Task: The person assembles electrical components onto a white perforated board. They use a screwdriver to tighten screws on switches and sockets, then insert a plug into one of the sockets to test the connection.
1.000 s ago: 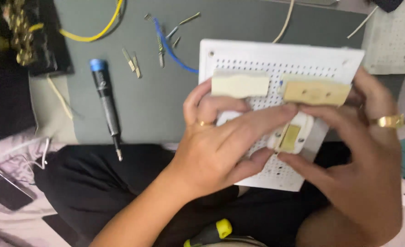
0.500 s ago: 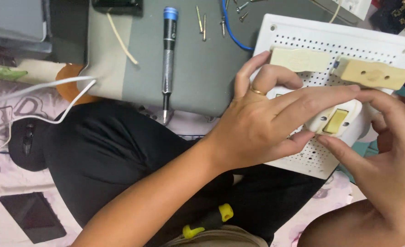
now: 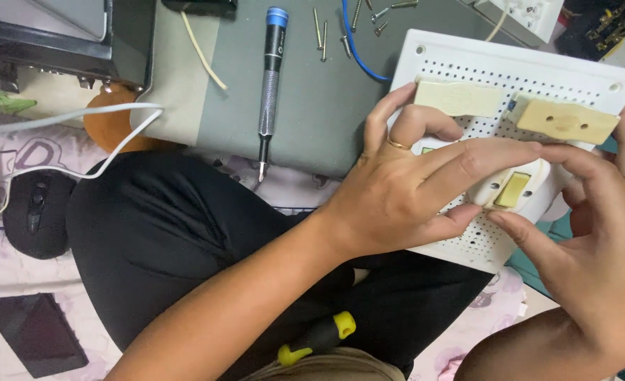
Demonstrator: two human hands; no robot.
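Left hand (image 3: 404, 194): forearm enters from 7 o'clock, palm down, fingers extended toward 3 o'clock, thumb beneath, pinching | Right hand (image 3: 595, 247): enters from 5 o'clock, fingers curled toward 10 o'clock, fingertips meeting the left's.

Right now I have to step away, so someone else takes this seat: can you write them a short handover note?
Left hand: fingers pinch the small white switch part against the white perforated board, which rests tilted on the lap.
Right hand: fingertips on the same part from the other side.
Done: two cream blocks sit on the board's upper edge.
Left: the switch part does not look fixed yet.
Nearby: blue-capped screwdriver and loose screws on the grey mat; a yellow-and-black handled tool lies on the lap.
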